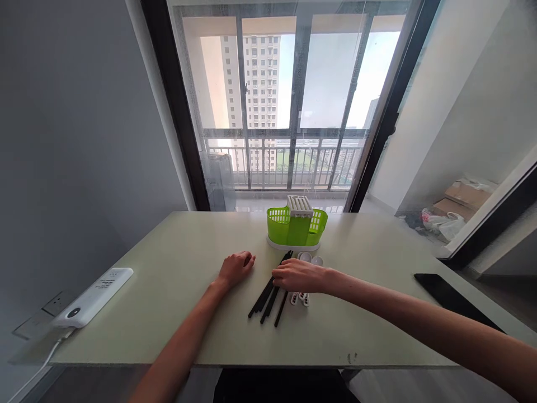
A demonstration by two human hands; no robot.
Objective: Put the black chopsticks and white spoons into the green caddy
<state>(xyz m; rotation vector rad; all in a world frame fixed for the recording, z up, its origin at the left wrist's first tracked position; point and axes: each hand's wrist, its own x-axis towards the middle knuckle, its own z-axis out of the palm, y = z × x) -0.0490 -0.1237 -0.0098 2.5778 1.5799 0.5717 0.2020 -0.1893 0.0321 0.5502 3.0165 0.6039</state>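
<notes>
Several black chopsticks (268, 305) lie slanted on the table in front of me, their lower ends fanned apart. My right hand (296, 275) reaches in from the right and is closed over them, fingertips pinched on a chopstick; its exact grip is partly hidden. Under that hand lie white spoons (318, 261), with bowls showing above it and the handle ends below. To the left of the chopsticks, my left hand (235, 268) rests on the table, fingers curled in, with nothing visible in it. Behind the chopsticks stands a green utensil caddy (298, 232) with a white slotted top and white base.
The pale table (168, 291) reaches toward a glass sliding door (293, 112). A white power strip (94, 296) with a cable lies at the left edge. At the right is a flat black object (455, 299). Cardboard boxes (470, 196) and bags sit on the floor beyond.
</notes>
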